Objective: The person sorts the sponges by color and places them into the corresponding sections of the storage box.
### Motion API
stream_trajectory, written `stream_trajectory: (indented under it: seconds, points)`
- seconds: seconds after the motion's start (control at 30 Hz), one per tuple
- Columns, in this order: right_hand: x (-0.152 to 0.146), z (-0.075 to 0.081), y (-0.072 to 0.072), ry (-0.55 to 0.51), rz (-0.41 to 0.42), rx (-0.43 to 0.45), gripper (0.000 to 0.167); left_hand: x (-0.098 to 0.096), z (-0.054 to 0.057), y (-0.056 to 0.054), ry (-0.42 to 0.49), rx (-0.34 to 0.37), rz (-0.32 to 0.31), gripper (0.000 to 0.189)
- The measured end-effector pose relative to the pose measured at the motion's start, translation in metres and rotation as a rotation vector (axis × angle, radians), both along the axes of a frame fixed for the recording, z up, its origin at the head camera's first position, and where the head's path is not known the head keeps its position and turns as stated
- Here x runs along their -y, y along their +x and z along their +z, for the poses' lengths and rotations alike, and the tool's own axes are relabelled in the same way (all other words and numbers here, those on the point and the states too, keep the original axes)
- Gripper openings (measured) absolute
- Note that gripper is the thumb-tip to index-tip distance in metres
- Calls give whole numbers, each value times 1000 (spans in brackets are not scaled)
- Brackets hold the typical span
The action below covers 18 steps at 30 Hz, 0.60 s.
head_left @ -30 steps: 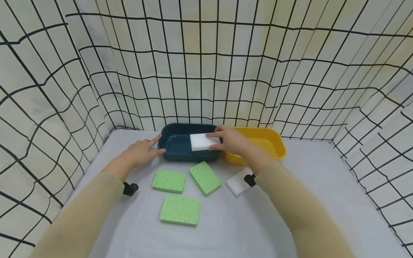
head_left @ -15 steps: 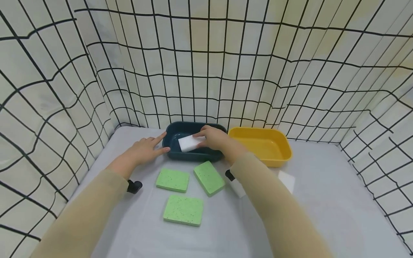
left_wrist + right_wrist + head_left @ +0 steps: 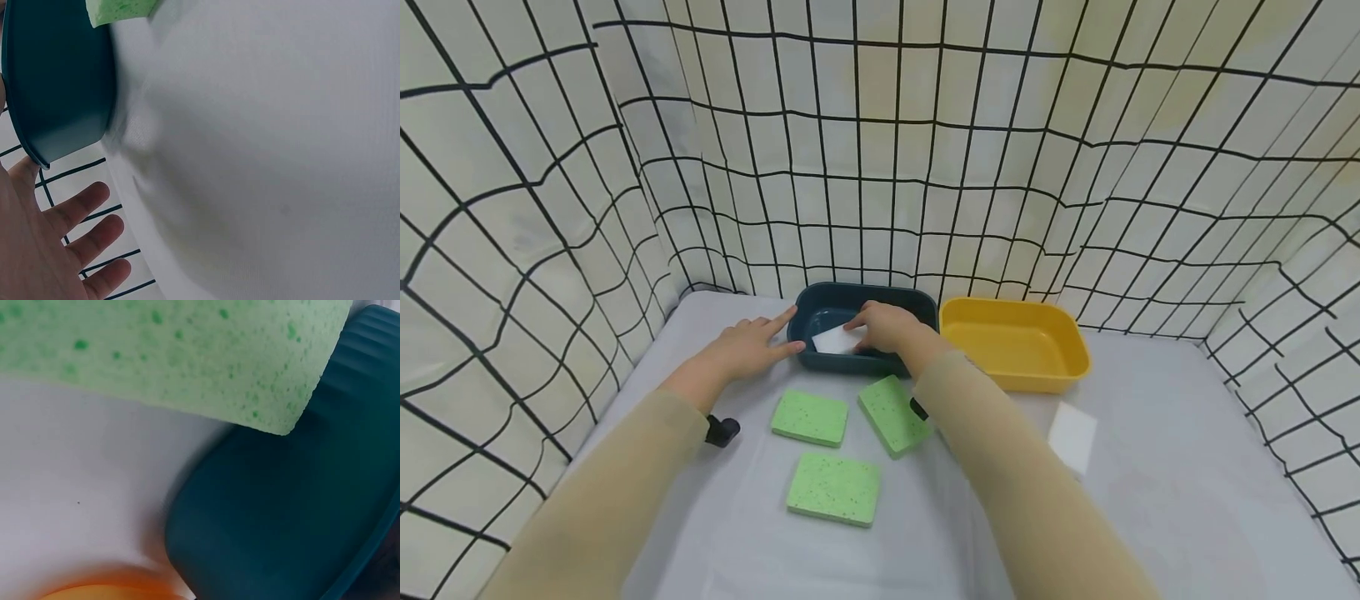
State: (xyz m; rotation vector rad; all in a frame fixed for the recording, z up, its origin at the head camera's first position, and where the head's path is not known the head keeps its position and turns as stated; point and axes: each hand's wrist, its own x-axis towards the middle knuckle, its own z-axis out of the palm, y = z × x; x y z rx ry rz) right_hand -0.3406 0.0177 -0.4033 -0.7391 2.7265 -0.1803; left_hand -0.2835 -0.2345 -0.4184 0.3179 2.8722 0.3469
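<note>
In the head view, my right hand (image 3: 889, 327) reaches into the dark teal tray (image 3: 842, 364) and holds a white sponge (image 3: 833, 340) low inside it, thumb and fingers on its right end. My left hand (image 3: 745, 348) touches the tray's left end with thumb and index finger spread. The left wrist view shows its other fingers (image 3: 103, 234) extended beside the tray's wall (image 3: 62, 81). Three green speckled sponges (image 3: 833, 489) lie on the table in front. One of them, a green sponge (image 3: 187, 356), fills the top of the right wrist view; the right hand is not visible there.
A yellow tray (image 3: 1015, 337) stands right of the teal one. Another white sponge (image 3: 1072, 437) lies on the white tabletop (image 3: 1187, 467), partly behind the right sleeve (image 3: 1022, 467). A pale wall with a black grid (image 3: 880, 150) encloses the back and sides.
My right hand has moved left and down into the teal tray with the white sponge. My left hand stays at the tray's left end. The head view has shifted slightly.
</note>
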Motion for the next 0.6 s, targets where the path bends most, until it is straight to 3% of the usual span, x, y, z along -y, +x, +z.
stream_trajectory:
  seconds: [0.3, 0.6]
  points:
    - [1, 2, -3, 40, -6, -38, 52, -1, 0, 0, 9, 14, 4, 83]
    - [-4, 8, -5, 36, 17, -16, 56, 1, 0, 1, -5, -2, -17, 88]
